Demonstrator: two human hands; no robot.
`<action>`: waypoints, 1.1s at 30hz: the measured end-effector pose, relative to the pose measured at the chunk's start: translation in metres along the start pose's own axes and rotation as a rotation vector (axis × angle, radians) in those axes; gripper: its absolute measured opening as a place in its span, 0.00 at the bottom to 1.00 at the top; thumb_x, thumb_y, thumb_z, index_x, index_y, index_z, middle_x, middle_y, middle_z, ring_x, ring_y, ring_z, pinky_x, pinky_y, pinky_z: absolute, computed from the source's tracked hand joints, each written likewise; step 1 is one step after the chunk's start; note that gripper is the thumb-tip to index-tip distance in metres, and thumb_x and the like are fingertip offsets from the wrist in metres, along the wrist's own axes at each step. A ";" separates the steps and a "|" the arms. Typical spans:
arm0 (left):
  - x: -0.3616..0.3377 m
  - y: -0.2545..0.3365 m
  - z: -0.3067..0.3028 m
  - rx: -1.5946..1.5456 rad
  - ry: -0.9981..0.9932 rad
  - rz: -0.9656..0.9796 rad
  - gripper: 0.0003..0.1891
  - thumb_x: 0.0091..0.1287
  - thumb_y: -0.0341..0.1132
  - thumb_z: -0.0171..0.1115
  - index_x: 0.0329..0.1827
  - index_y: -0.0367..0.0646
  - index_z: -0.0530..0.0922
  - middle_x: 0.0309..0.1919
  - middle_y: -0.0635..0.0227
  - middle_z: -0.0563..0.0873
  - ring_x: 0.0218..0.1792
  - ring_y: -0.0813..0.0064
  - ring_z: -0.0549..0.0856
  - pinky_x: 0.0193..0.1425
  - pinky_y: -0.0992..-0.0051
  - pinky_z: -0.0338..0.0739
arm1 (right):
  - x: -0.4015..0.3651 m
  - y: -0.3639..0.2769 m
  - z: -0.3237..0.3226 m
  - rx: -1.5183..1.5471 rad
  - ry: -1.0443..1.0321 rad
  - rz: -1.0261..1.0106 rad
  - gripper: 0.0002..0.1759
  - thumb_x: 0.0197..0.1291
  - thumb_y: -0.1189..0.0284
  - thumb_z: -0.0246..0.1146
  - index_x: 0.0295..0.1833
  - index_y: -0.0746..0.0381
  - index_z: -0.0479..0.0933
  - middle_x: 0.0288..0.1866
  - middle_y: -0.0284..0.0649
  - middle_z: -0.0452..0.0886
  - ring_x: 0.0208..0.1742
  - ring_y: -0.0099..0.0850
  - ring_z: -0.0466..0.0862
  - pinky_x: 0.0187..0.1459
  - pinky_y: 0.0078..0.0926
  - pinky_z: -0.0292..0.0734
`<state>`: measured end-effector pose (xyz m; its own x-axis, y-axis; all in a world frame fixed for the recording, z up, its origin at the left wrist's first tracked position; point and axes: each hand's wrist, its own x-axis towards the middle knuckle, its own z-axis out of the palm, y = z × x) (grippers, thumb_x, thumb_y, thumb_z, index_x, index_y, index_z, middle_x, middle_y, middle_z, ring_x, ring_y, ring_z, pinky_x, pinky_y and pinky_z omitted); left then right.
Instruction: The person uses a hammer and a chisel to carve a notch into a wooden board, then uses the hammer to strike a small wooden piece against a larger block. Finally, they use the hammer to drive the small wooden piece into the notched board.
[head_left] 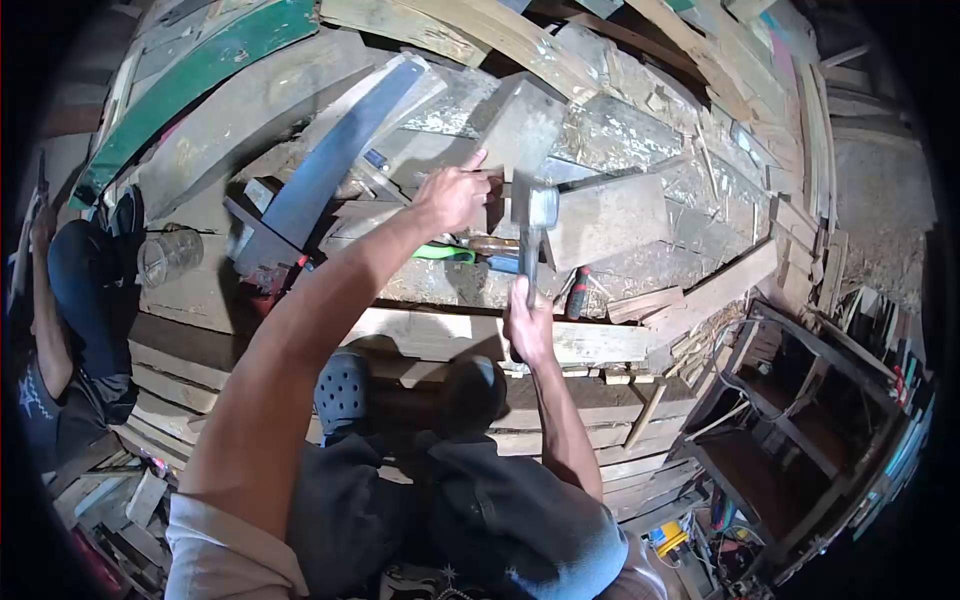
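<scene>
My right hand (530, 322) is wrapped round the handle of a hammer. The hammer's metal head (536, 207) is up, in front of the wooden pieces. My left hand (455, 195) grips the left edge of a short wooden board (522, 125), one finger stretched along it; its other fingertips are partly hidden. Right of the hammer lies another flat board (612, 218). Below my left hand are a green-handled tool (445, 253) and a wooden-handled tool (492, 243). A red and black handle (578, 292) lies right of my right hand.
A handsaw (340, 150) lies at upper left, near a green curved board (215, 80). A glass jar (170, 257) stands at left, beside another person's leg (85, 290). A dark wooden frame (790, 400) stands at right. Scrap wood and chips surround the work surface.
</scene>
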<state>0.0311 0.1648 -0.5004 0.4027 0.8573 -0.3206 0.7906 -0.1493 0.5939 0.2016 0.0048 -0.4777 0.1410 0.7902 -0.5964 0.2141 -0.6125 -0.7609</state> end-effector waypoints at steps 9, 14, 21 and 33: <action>0.006 -0.016 0.014 -0.039 0.039 0.152 0.10 0.56 0.26 0.63 0.41 0.44 0.84 0.54 0.63 0.81 0.62 0.65 0.76 0.53 0.63 0.81 | 0.027 0.000 -0.005 -0.060 -0.002 0.011 0.31 0.71 0.53 0.51 0.16 0.59 0.63 0.12 0.26 0.62 0.16 0.18 0.63 0.19 0.25 0.57; 0.006 -0.026 0.028 -0.088 0.214 0.222 0.14 0.56 0.29 0.60 0.46 0.50 0.85 0.57 0.71 0.81 0.51 0.65 0.84 0.56 0.65 0.80 | 0.021 -0.013 -0.010 0.030 -0.046 -0.032 0.29 0.71 0.54 0.52 0.17 0.58 0.63 0.12 0.25 0.62 0.15 0.18 0.62 0.17 0.25 0.56; 0.003 -0.021 0.023 -0.157 0.166 0.176 0.14 0.59 0.32 0.61 0.49 0.51 0.84 0.59 0.72 0.79 0.57 0.68 0.80 0.59 0.66 0.78 | -0.001 0.002 -0.018 0.069 -0.097 0.038 0.25 0.71 0.56 0.53 0.20 0.56 0.62 0.13 0.25 0.63 0.13 0.15 0.63 0.15 0.19 0.58; 0.002 -0.020 0.028 -0.132 0.123 0.067 0.14 0.61 0.33 0.62 0.51 0.54 0.82 0.62 0.77 0.77 0.63 0.72 0.75 0.58 0.62 0.78 | 0.024 -0.036 -0.016 0.300 0.080 0.120 0.21 0.72 0.55 0.50 0.29 0.57 0.63 0.12 0.26 0.60 0.10 0.17 0.62 0.11 0.18 0.57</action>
<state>0.0292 0.1558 -0.5334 0.3865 0.9025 -0.1898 0.6936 -0.1488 0.7049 0.2129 0.0456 -0.4605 0.2256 0.7039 -0.6735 -0.1011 -0.6706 -0.7349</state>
